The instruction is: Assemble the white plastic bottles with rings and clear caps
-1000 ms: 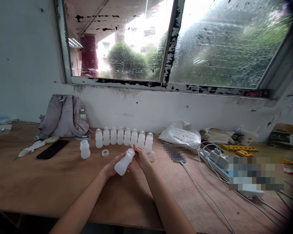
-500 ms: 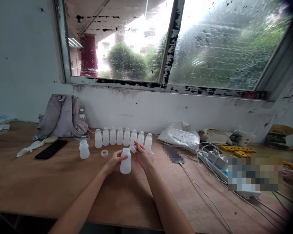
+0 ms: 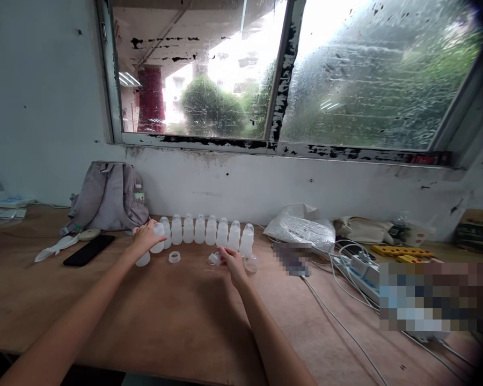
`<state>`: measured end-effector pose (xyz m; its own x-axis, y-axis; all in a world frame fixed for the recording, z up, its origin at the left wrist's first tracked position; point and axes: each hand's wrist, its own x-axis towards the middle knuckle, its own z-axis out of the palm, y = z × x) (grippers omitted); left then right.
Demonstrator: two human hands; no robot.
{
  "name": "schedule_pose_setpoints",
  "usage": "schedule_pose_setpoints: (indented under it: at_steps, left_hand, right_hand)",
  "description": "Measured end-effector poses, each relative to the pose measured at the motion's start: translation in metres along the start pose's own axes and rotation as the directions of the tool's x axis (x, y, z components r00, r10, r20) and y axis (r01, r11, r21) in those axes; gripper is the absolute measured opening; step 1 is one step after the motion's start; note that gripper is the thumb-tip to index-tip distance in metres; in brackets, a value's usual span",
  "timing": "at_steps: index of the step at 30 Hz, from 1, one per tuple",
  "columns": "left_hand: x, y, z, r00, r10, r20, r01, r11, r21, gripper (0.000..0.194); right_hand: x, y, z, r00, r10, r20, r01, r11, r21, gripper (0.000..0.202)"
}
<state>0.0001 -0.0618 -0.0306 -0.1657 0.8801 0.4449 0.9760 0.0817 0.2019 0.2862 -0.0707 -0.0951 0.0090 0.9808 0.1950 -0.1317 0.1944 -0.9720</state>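
Observation:
My left hand (image 3: 145, 237) is closed around a frosted white feeding bottle (image 3: 158, 239) at the left end of a row of capped feeding bottles (image 3: 200, 230). Just below that hand stands another feeding bottle (image 3: 143, 259), its upper part hidden by the hand. My right hand (image 3: 231, 261) pinches a clear bottle cap (image 3: 215, 259) low over the table, in front of the row. A pale collar ring (image 3: 174, 257) lies on the table between my hands. Right of my right hand rests another clear ring-shaped part (image 3: 250, 265).
A grey backpack (image 3: 107, 195) leans at the back left, with a black phone (image 3: 89, 251) before it. At the right are a silvery plastic bag (image 3: 300, 228), white cables (image 3: 338, 316) and yellow parts (image 3: 402, 252). Blurred patches cover things there.
My left hand has carried the feeding bottle from the middle leftward to the row's end. My right hand has lowered slightly with the clear cap, apart from the bottle.

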Motion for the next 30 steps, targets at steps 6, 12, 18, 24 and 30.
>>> schedule_pose_setpoints:
  at_steps: [6,12,18,24,30]
  left_hand:
    - [0.002,-0.013,0.012,0.997,-0.062,0.042,0.058,0.995,0.080,0.055]
    - [0.001,-0.008,0.019,0.999,-0.012,0.046,0.003,0.981,0.195,0.050]
    - [-0.002,-0.005,0.015,0.999,0.019,0.044,-0.029,0.972,0.233,0.055]
    - [-0.013,0.008,0.003,0.978,0.083,-0.189,-0.042,0.977,0.211,0.064]
    - [-0.033,0.056,0.007,0.899,0.408,-0.161,-0.428,0.896,-0.119,0.037]
  right_hand:
    - [-0.004,0.007,0.008,0.964,-0.234,0.122,0.264,0.851,-0.455,0.022]
    - [-0.011,0.009,0.014,0.935,-0.233,0.267,0.353,0.681,-0.642,0.014]
    - [-0.017,0.011,0.014,0.935,-0.135,0.329,0.349,0.534,-0.770,0.014]
    - [-0.018,0.017,0.014,0.946,-0.127,0.300,0.321,0.513,-0.796,0.019]
    - [-0.012,0.024,0.015,0.939,-0.228,0.256,0.342,0.582,-0.738,0.008]
